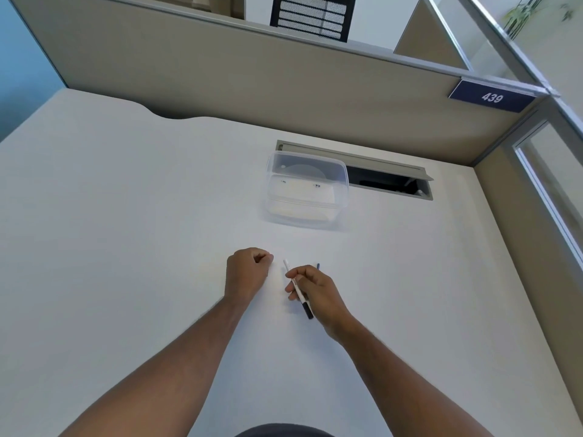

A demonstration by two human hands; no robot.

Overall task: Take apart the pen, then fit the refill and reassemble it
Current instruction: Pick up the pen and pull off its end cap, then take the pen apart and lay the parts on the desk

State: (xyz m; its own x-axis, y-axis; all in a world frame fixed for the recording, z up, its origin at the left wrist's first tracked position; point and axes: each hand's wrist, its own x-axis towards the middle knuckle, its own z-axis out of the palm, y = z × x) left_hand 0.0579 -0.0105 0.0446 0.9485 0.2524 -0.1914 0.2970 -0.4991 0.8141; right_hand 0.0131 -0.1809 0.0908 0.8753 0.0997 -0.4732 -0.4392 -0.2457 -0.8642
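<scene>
My right hand (318, 294) grips a white pen (296, 287) with a black end, held slantwise just above the white desk (126, 247). The black end points toward me and the white end points away. A thin blue piece (318, 266), maybe the refill, pokes out behind my right fingers; most of it is hidden. My left hand (247, 272) rests on the desk a little left of the pen, fingers curled into a loose fist. I cannot tell whether anything small is inside that fist.
A clear plastic container (307, 190) with a lid sits on the desk beyond my hands. Behind it an open cable tray slot (391, 181) is cut into the desk. Beige partition walls (252, 77) close off the back and right side.
</scene>
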